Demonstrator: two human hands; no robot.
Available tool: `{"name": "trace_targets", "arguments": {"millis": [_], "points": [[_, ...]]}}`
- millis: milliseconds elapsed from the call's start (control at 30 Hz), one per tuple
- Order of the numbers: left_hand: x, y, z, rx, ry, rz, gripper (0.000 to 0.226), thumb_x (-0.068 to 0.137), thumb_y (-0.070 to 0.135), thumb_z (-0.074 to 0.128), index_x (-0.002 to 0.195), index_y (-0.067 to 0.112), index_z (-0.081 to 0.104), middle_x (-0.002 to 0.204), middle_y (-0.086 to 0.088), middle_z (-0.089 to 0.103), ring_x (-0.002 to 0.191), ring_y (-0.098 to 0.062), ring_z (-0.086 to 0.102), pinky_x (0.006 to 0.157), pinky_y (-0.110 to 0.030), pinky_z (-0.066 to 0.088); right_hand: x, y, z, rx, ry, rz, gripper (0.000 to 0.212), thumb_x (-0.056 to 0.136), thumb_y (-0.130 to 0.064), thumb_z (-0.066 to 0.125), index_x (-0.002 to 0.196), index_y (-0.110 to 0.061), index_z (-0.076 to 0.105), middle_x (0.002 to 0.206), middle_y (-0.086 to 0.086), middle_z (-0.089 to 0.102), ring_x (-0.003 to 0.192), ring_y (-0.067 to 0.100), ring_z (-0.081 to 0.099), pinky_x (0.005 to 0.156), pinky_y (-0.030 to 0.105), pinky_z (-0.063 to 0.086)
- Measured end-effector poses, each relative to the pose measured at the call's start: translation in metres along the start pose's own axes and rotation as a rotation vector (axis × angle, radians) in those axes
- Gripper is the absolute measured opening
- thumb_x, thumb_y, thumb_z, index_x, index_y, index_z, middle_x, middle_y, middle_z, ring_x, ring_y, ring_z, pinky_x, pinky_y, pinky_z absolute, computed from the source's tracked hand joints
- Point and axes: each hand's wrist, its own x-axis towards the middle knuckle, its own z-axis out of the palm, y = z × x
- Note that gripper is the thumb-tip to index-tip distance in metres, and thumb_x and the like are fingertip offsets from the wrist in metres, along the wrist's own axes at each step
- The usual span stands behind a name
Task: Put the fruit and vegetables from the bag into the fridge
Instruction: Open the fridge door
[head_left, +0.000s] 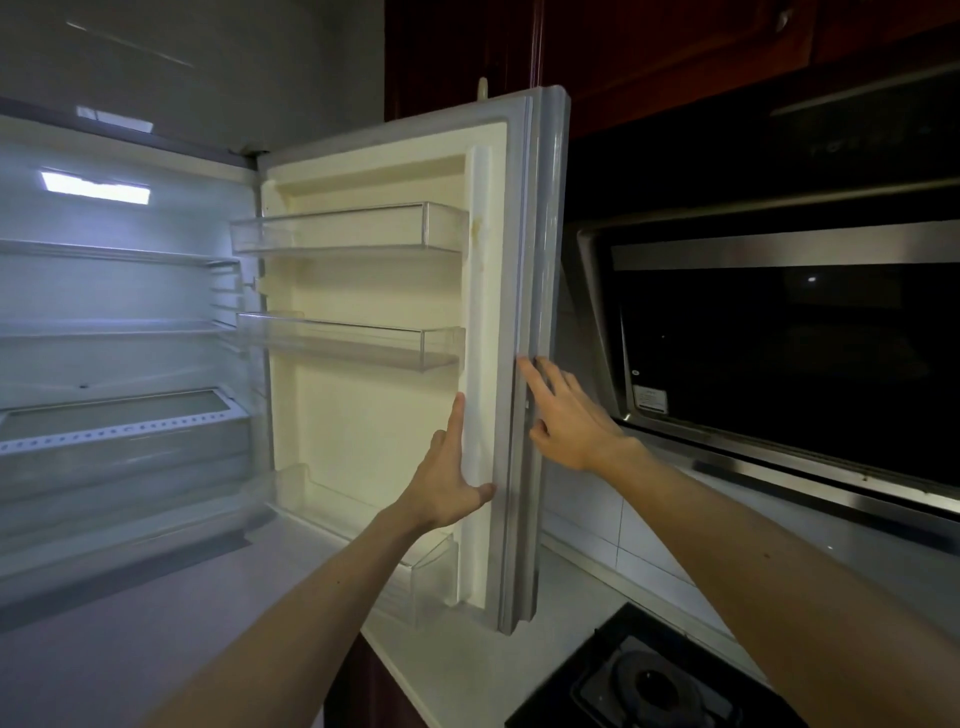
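The fridge (119, 291) stands open and lit, with bare glass shelves and a drawer (124, 431) at the bottom. Its door (374, 405) is swung wide to the right, and clear door bins (348, 228) hold nothing. My left hand (452, 478) lies flat against the inner side of the door's free edge, fingers straight. My right hand (566, 415) rests with spread fingers on the outer side of that same edge. Neither the bag nor any fruit or vegetables are in view.
A black range hood (779, 353) with a steel rim hangs at the right, close behind the door. Below it lie a white counter (467, 670) and a black gas hob (654, 680). Dark red cabinets (675, 47) run along the top.
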Motion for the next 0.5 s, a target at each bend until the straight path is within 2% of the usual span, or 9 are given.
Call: {"name": "trace_targets", "arguments": {"millis": [233, 500], "points": [[0.012, 0.001, 0.011, -0.011, -0.016, -0.006, 0.119, 0.076, 0.03, 0.078, 0.147, 0.039, -0.019, 0.16, 0.011, 0.002, 0.146, -0.031, 0.018, 0.114, -0.055, 0.027, 0.005, 0.013, 0.007, -0.037, -0.035, 0.035, 0.087, 0.092, -0.017, 0.054, 0.153, -0.028, -0.008, 0.16, 0.004, 0.002, 0.142, 0.028, 0.019, 0.1, 0.043, 0.047], [0.021, 0.001, 0.016, -0.036, -0.039, 0.009, 0.119, 0.076, 0.028, 0.078, 0.148, 0.039, -0.016, 0.16, 0.01, 0.007, 0.144, -0.03, 0.021, 0.113, -0.054, 0.03, 0.012, 0.027, 0.009, -0.081, -0.068, 0.054, 0.086, 0.09, -0.018, 0.055, 0.153, -0.027, -0.003, 0.158, 0.003, 0.014, 0.141, 0.027, 0.02, 0.102, 0.045, 0.044]]}}
